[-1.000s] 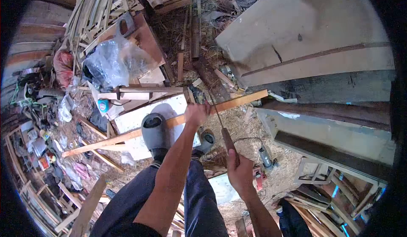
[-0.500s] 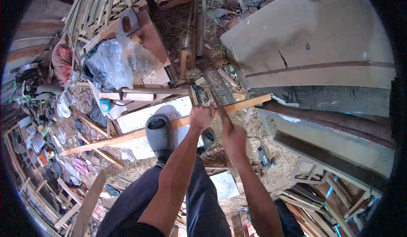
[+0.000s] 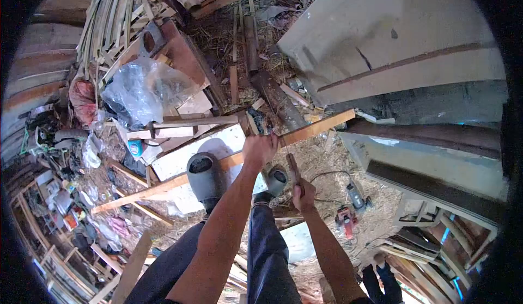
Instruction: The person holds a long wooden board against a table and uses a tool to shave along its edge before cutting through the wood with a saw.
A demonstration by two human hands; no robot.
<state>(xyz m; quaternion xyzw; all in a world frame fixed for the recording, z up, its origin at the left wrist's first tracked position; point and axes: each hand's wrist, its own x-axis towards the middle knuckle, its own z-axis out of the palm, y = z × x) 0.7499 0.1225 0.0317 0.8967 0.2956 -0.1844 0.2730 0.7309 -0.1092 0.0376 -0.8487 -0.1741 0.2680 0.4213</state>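
A long wooden strip (image 3: 321, 128) runs slantwise across the view, pinned under a dark slipper (image 3: 204, 176) on a white board (image 3: 229, 140). My left hand (image 3: 259, 152) is wrapped round the strip, just right of the slipper. In my right hand (image 3: 303, 195) is what looks like a hand saw (image 3: 294, 169), held by its brownish handle. Its thin blade is seen nearly edge-on and reaches the strip close beside my left fingers. How deep the blade sits in the wood cannot be made out.
Right of my hand, a corded grey power tool (image 3: 355, 196) and a red tool (image 3: 346, 220) lie on sawdust. A large panel (image 3: 392, 43) leans at upper right. Clear plastic (image 3: 141, 89) covers boards at left. Another person's legs (image 3: 381, 282) show at lower right.
My right hand has drawn back toward my body with the saw, away from the strip. My left hand keeps its grip. The view has shifted slightly, and the red tool and another person's legs show more.
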